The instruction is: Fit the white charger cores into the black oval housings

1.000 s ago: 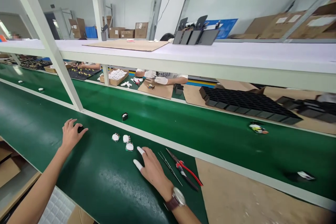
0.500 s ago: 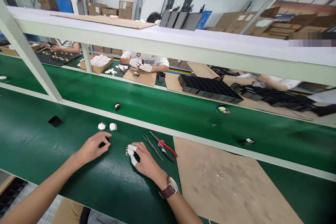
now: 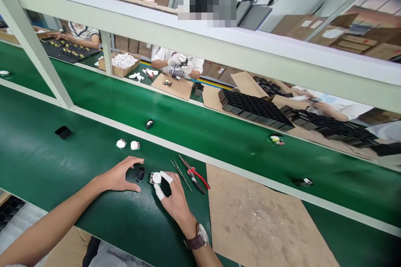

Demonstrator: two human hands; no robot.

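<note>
My left hand (image 3: 120, 175) is open, thumb and fingers spread on either side of a small black plastic case (image 3: 140, 174) that sits on the green table (image 3: 103, 225). A gap shows between the fingertips and the case. Just right of it, my right hand (image 3: 173, 196) has white finger covers on thumb and forefinger. They grip a small circuit board with a round white top (image 3: 156, 178), low over the table or on it. Two similar boards, a left one (image 3: 121, 144) and a right one (image 3: 135, 145), lie farther back.
Tweezers (image 3: 181, 175) and red-handled pliers (image 3: 194, 175) lie right of my right hand, beside a cardboard sheet (image 3: 266, 221). A black cover (image 3: 63, 132) is at far left. Beyond a pale rail, parts sit on a green belt (image 3: 194, 123); co-workers' hands work across it.
My left hand has moved right and spread its fingers; the black case, dark between its fingers before, now stands free on the table. The right hand stays at the board. The view has tilted down.
</note>
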